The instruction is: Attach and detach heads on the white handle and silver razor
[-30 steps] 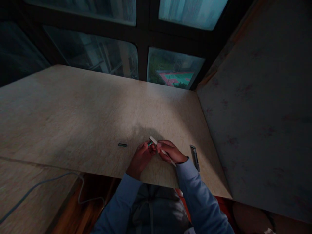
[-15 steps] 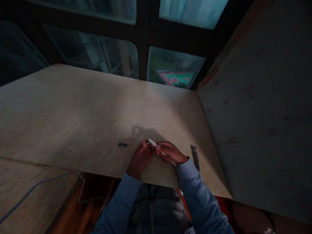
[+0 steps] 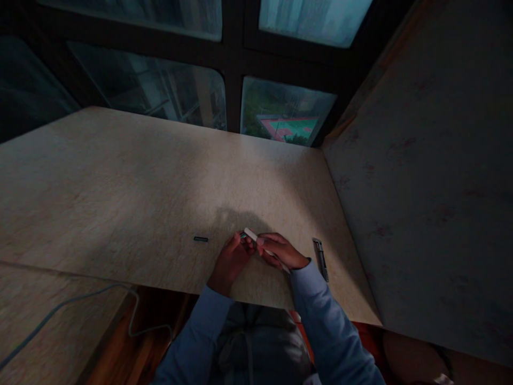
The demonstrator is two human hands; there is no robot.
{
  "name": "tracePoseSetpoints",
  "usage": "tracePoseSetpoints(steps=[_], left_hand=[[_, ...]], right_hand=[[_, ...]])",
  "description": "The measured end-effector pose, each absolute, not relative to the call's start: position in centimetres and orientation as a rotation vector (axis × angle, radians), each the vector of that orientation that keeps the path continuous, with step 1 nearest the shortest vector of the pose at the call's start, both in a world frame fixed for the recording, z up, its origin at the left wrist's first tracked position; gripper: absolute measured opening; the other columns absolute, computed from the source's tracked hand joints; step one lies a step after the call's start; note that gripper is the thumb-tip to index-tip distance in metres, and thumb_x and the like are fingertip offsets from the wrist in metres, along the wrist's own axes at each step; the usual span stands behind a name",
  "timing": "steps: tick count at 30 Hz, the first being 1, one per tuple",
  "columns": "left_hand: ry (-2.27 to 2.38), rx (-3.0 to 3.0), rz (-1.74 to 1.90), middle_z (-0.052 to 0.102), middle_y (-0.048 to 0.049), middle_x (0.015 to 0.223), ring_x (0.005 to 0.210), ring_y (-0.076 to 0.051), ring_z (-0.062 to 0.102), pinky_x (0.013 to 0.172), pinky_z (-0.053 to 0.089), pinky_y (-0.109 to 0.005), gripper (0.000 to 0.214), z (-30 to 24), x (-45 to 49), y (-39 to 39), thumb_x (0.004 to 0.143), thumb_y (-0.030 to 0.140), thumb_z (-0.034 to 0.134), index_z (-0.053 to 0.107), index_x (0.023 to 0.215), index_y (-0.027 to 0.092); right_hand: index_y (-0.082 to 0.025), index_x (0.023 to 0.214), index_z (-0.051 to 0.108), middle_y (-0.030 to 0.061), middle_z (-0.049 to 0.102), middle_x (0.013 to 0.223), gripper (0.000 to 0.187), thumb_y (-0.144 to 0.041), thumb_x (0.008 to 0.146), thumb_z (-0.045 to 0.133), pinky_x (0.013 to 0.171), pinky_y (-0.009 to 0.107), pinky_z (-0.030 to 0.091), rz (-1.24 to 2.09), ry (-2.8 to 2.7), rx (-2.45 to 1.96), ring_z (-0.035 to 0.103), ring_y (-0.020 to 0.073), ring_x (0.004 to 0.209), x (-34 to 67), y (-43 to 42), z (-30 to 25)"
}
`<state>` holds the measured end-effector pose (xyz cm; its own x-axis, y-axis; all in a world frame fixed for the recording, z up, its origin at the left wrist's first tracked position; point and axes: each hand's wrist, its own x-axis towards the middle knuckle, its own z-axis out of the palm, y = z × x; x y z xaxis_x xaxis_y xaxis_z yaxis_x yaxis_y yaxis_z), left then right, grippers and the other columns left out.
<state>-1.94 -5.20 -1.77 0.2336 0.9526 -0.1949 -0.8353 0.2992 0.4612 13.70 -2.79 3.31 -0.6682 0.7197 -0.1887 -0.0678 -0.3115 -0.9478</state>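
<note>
My right hand is closed round a pale, flat, narrow stick, which slants up and left out of the fingers. Close beside it, my left hand pinches a small greenish piece right at the stick's upper end. What kind of piece this is I cannot make out; fingers cover most of it. To the left of my hands a short dark bar-shaped object lies on the table. On the right, beyond my right wrist, lies a slim black and silver tool that looks like a utility knife.
The pale table runs back to a dark window frame. A patterned wall panel borders it on the right. At the lower left a grey cable crosses the table edge and hangs over a wooden gap.
Both hands keep nearly the same place and grip on the stick and the greenish piece. The view has shifted very slightly.
</note>
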Motion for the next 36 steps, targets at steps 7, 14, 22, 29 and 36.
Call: tracePoseSetpoints(steps=[7, 14, 22, 29, 36], left_hand=[[0.478, 0.213, 1.238, 0.062, -0.0041, 0.074, 0.074, -0.016, 0.060, 0.076, 0.047, -0.031, 0.031, -1.73, -1.94, -5.17, 0.081, 0.043, 0.072, 0.066, 0.073, 0.013], [0.474, 0.264, 1.242, 0.064, -0.0029, 0.075, 0.073, -0.015, 0.061, 0.074, 0.048, -0.030, 0.031, -1.76, -1.99, -5.25, 0.081, 0.045, 0.071, 0.069, 0.080, 0.014], [0.475, 0.311, 1.232, 0.067, -0.0037, 0.074, 0.072, -0.017, 0.062, 0.074, 0.048, -0.030, 0.034, -1.78, -2.02, -5.24, 0.075, 0.047, 0.076, 0.071, 0.081, 0.014], [0.508, 0.296, 1.234, 0.066, -0.0035, 0.074, 0.072, -0.016, 0.062, 0.074, 0.047, -0.030, 0.030, -1.60, -2.07, -5.31, 0.082, 0.045, 0.070, 0.070, 0.083, 0.015], [0.491, 0.352, 1.228, 0.066, -0.0045, 0.073, 0.073, -0.018, 0.062, 0.076, 0.047, -0.031, 0.033, -1.43, -2.13, -5.35, 0.078, 0.048, 0.073, 0.071, 0.081, 0.015]], right_hand=[[-0.017, 0.072, 0.056, -0.0112, 0.039, 0.035, 0.037, -0.051, 0.087, 0.053, 0.029, 0.017, 0.019, 1.966, -1.397, -0.915, 0.027, 0.0052, 0.026, 13.81, -2.54, 3.24], [-0.017, 0.073, 0.056, -0.0116, 0.038, 0.035, 0.037, -0.050, 0.090, 0.052, 0.031, 0.017, 0.018, 2.000, -1.395, -0.842, 0.024, 0.0046, 0.027, 13.99, -2.74, 3.25], [-0.016, 0.073, 0.058, -0.0116, 0.037, 0.035, 0.040, -0.052, 0.089, 0.053, 0.032, 0.018, 0.017, 2.007, -1.425, -0.851, 0.024, 0.0046, 0.027, 13.83, -2.72, 3.16], [-0.017, 0.074, 0.058, -0.0118, 0.037, 0.035, 0.041, -0.054, 0.089, 0.053, 0.032, 0.018, 0.017, 2.049, -1.432, -0.824, 0.024, 0.0050, 0.028, 14.03, -2.83, 3.35], [-0.016, 0.074, 0.059, -0.0119, 0.036, 0.035, 0.042, -0.055, 0.090, 0.052, 0.032, 0.018, 0.018, 2.031, -1.416, -0.830, 0.023, 0.0047, 0.027, 13.98, -2.80, 3.08]])
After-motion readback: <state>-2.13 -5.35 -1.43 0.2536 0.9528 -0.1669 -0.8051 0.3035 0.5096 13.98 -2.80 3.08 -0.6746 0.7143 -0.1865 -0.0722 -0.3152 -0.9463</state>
